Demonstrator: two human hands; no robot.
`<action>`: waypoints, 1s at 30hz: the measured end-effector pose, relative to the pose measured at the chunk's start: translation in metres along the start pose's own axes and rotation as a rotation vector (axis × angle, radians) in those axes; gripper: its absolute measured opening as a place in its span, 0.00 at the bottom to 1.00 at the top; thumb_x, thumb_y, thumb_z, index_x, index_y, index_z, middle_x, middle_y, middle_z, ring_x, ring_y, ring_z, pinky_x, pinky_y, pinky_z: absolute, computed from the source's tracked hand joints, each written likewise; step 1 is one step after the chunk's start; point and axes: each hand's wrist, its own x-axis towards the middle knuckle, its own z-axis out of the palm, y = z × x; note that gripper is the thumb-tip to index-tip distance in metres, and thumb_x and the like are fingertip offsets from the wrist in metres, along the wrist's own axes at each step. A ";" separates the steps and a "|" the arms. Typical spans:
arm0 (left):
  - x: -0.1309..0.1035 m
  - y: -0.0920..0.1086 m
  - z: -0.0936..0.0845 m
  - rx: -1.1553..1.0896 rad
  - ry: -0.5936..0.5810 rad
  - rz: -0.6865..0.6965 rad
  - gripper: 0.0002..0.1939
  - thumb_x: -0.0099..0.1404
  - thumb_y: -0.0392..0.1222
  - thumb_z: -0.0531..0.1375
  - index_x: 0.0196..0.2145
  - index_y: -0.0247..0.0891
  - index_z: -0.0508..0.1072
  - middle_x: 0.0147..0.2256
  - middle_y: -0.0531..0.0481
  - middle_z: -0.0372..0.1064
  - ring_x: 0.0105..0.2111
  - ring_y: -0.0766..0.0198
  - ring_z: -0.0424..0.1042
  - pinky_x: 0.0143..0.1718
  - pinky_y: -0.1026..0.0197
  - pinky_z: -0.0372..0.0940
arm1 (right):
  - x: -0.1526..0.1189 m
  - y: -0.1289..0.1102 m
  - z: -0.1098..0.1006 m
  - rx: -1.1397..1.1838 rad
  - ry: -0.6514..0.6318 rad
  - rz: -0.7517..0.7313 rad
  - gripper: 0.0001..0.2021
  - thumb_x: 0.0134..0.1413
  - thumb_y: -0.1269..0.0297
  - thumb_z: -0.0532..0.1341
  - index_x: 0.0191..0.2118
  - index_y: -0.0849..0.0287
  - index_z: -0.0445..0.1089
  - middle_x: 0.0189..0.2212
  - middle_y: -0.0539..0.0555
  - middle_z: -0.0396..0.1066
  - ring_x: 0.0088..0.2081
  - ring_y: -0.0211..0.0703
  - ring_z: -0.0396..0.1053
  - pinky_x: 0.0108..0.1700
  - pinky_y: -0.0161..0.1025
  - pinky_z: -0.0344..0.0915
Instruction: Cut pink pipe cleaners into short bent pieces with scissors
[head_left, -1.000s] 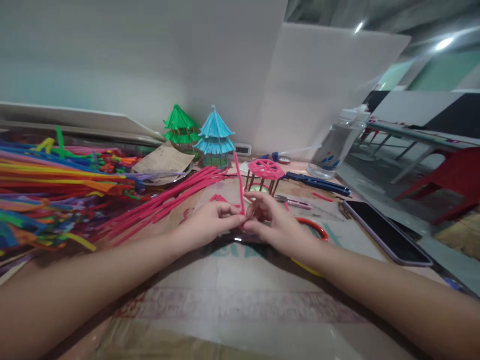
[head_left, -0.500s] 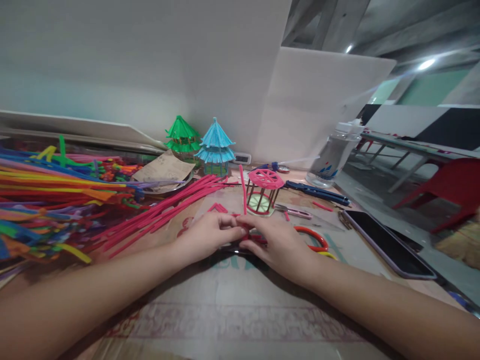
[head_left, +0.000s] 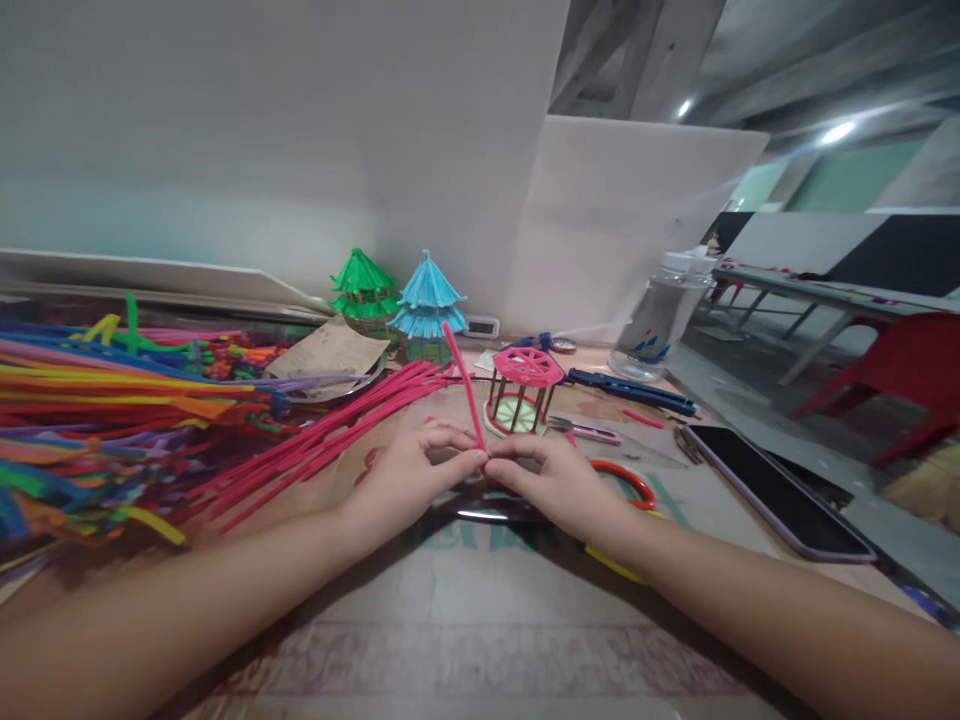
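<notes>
Pink and fuzzy, the stick [head_left: 466, 385] stands at the centre of the frame, its lower end pinched in the left hand [head_left: 412, 475]; the right hand [head_left: 561, 485] curls its fingertips beside it, though whether they grip cannot be told. A loose pinch could let it twist free, and a forward nudge could knock the pink-topped model [head_left: 534, 377] just behind. Nearly upright half a second earlier, the stick now leans toward the upper left.
</notes>
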 end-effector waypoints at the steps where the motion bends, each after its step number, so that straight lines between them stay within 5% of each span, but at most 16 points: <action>1: 0.000 -0.001 0.000 0.012 0.004 0.007 0.10 0.60 0.45 0.63 0.27 0.38 0.77 0.36 0.47 0.72 0.39 0.60 0.72 0.43 0.60 0.63 | 0.001 -0.001 0.000 0.030 -0.036 0.016 0.11 0.57 0.59 0.60 0.35 0.60 0.77 0.32 0.52 0.78 0.35 0.42 0.73 0.38 0.36 0.67; 13: -0.006 0.005 0.002 0.030 -0.111 -0.015 0.13 0.64 0.48 0.60 0.30 0.38 0.79 0.36 0.49 0.75 0.40 0.59 0.73 0.44 0.61 0.65 | -0.002 -0.001 0.001 0.029 -0.066 0.072 0.15 0.58 0.59 0.59 0.29 0.63 0.78 0.23 0.51 0.74 0.25 0.35 0.66 0.28 0.32 0.59; 19: -0.006 0.009 0.004 -0.024 -0.062 -0.095 0.14 0.63 0.49 0.61 0.30 0.37 0.80 0.33 0.49 0.76 0.35 0.60 0.73 0.36 0.63 0.65 | -0.002 -0.004 0.003 -0.160 -0.013 -0.148 0.11 0.58 0.65 0.59 0.30 0.61 0.78 0.26 0.51 0.76 0.30 0.39 0.71 0.34 0.34 0.64; 24: -0.005 0.007 0.000 -0.035 -0.042 -0.212 0.17 0.62 0.53 0.61 0.35 0.37 0.81 0.33 0.48 0.78 0.33 0.59 0.74 0.33 0.62 0.65 | -0.016 -0.017 -0.025 -0.456 -0.182 -0.290 0.10 0.61 0.63 0.59 0.45 0.55 0.76 0.44 0.54 0.76 0.48 0.45 0.71 0.51 0.42 0.65; 30: -0.003 0.001 0.001 -0.116 -0.099 -0.255 0.17 0.62 0.53 0.61 0.36 0.36 0.81 0.40 0.43 0.79 0.40 0.55 0.76 0.40 0.60 0.67 | -0.049 -0.013 -0.076 -0.757 -0.138 -0.137 0.18 0.58 0.61 0.61 0.54 0.53 0.70 0.50 0.57 0.74 0.49 0.50 0.71 0.50 0.46 0.67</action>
